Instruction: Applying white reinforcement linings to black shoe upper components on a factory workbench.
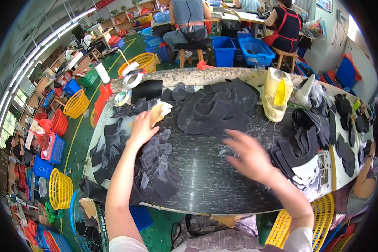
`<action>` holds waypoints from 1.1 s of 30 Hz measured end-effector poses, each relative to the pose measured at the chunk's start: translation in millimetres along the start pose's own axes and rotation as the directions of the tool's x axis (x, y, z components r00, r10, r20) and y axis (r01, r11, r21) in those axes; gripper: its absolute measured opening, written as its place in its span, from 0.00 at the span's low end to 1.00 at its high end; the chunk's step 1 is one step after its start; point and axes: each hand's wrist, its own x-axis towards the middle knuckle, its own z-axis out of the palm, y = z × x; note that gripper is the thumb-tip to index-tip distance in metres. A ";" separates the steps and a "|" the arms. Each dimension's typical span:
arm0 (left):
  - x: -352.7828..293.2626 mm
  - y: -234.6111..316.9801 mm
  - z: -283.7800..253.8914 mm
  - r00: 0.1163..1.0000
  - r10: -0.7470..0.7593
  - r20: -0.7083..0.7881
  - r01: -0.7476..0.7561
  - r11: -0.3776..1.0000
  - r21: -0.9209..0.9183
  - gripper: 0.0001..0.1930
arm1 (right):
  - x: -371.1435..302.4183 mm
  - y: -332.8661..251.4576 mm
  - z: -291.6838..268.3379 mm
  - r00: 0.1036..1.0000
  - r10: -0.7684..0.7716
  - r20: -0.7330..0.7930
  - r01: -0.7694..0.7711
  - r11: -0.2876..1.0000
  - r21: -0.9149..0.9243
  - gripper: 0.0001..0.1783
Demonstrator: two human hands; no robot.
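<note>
My left hand (143, 129) is closed at the left part of the work table, with a tan piece with white ends (158, 112) at its fingertips; its exact kind is unclear. Below that hand lie dark grey cut pieces (153, 159) with translucent, crumpled edges. Over the middle right of the dark tabletop (197, 168), my right hand (252, 157) is slightly blurred, its fingers spread and nothing in them. Just beyond it is a loose pile of black sheet pieces (218, 105). Layered black pieces with white undersides (296, 157) lie to its right.
A yellowish, glue-smeared container (276, 94) stands at the table's far right, near a white cone (307, 89). Tape rolls (132, 79) sit at the far left corner. Yellow baskets (61, 189) and blue bins (224, 50) surround the table. Another person's arm (365, 172) shows at right.
</note>
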 end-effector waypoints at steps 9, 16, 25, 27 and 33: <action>17.9 -9.5 -20.4 0.988 0.086 0.125 -0.021 0.893 -0.449 0.20 | 91.2 75.3 73.1 0.964 -0.241 0.113 0.258 0.950 -0.174 0.18; 26.6 7.1 6.0 0.987 0.152 0.060 -0.105 0.869 -0.484 0.21 | 3.6 60.9 -13.7 0.976 -0.154 0.154 0.155 0.988 0.006 0.27; 39.7 6.8 9.8 0.985 0.168 0.041 -0.143 0.924 -0.353 0.23 | -21.6 -17.8 3.1 0.951 -0.226 0.212 0.197 0.969 0.152 0.24; 31.7 8.9 8.2 0.962 0.272 -0.008 -0.269 0.944 -0.191 0.22 | 28.2 -13.8 28.4 0.952 -0.263 0.154 0.236 0.956 0.175 0.21; 33.9 -7.4 13.8 0.986 0.107 -0.126 -0.148 0.913 -0.380 0.16 | 170.6 28.4 153.2 0.910 -0.413 -0.023 0.409 0.908 -0.091 0.17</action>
